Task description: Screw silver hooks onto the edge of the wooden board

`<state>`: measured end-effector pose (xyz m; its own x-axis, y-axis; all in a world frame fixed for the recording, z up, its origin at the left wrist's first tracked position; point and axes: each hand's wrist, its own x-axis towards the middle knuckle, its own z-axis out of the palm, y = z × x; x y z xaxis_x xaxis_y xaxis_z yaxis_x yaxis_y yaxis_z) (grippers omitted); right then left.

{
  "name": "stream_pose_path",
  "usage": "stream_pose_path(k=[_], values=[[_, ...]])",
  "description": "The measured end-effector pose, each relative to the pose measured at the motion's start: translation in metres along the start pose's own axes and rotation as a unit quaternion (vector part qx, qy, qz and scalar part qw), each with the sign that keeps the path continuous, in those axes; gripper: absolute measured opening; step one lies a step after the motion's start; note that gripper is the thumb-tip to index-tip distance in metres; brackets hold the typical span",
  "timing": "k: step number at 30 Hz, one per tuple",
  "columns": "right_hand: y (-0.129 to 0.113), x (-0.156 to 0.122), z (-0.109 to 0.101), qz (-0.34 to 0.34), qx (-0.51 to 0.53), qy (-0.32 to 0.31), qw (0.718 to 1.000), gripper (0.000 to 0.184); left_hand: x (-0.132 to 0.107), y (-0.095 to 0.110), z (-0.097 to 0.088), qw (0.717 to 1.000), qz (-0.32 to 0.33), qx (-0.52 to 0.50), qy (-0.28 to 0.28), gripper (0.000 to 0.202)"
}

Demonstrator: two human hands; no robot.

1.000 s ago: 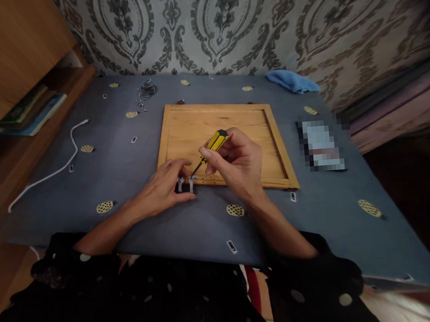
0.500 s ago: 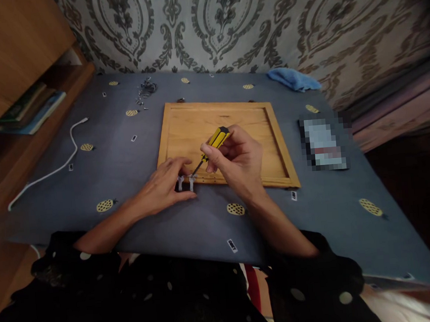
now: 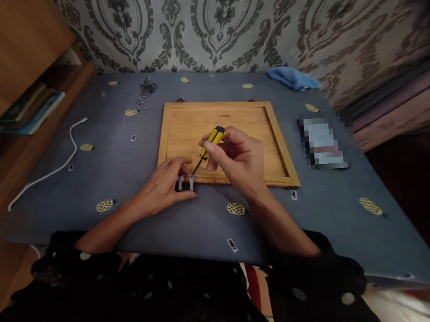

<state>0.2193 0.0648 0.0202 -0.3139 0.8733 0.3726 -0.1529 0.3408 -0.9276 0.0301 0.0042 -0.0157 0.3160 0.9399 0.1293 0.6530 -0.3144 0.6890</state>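
Observation:
A wooden panel [image 3: 212, 131] with a raised frame lies flat on the cloth. At its near edge, left of the middle, sits a small silver metal fitting [image 3: 191, 183] with two prongs pointing towards me. My left hand [image 3: 166, 182] grips around this fitting, fingers on the panel edge and thumb below. Between the fingertips of my right hand [image 3: 237, 157] is a yellow and black screwdriver [image 3: 213, 139], held at a slant. Its tip meets the fitting beside my left fingers. Any screw under the tip is too small to make out.
Behind the panel, to the left, is a small pile of screws and dark metal bits [image 3: 146, 89]. A white cable [image 3: 74, 147] curves at the left. A blue cloth [image 3: 293, 79] lies at the back right, and a blurred-out flat object [image 3: 323, 142] at the right. Wooden shelving [image 3: 40, 110] borders the left.
My right hand has turned slightly, and the screwdriver handle has shifted a little to the left. The tip stays at the fitting. My left hand and the panel have not moved.

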Motion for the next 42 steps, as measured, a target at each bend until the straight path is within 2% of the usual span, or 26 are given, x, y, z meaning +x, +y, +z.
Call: stream_pose_path(k=[4, 12, 16, 20, 27, 34, 39, 42], values=[[0.001, 0.001, 0.001, 0.005, 0.01, 0.006, 1.0, 0.04, 0.0, -0.001, 0.001, 1.0, 0.001, 0.005, 0.001, 0.066], [0.0, 0.002, -0.005, -0.002, 0.007, -0.038, 0.999, 0.039, 0.0, 0.0, -0.001, 1.0, 0.001, 0.002, -0.005, 0.063], [0.003, 0.001, -0.003, 0.005, 0.006, -0.014, 1.0, 0.036, 0.0, 0.001, -0.001, 1.0, 0.001, 0.004, -0.005, 0.065], [0.003, 0.002, -0.002, 0.008, 0.003, 0.005, 1.0, 0.041, 0.0, 0.001, -0.001, 1.0, 0.006, 0.006, -0.004, 0.064], [0.002, 0.002, -0.006, 0.002, -0.019, -0.034, 0.999, 0.034, -0.001, 0.0, 0.0, 1.0, 0.003, 0.01, -0.003, 0.064], [0.007, -0.003, 0.004, -0.033, -0.032, 0.025, 0.999, 0.033, 0.0, 0.0, -0.001, 1.0, 0.009, 0.007, -0.003, 0.064], [0.004, -0.003, 0.001, -0.057, -0.058, 0.081, 0.993, 0.032, 0.0, 0.001, -0.002, 1.0, 0.009, 0.011, -0.004, 0.064], [0.003, -0.001, -0.001, -0.068, -0.062, 0.082, 0.992, 0.033, 0.0, 0.001, -0.002, 1.0, 0.006, 0.009, -0.005, 0.064]])
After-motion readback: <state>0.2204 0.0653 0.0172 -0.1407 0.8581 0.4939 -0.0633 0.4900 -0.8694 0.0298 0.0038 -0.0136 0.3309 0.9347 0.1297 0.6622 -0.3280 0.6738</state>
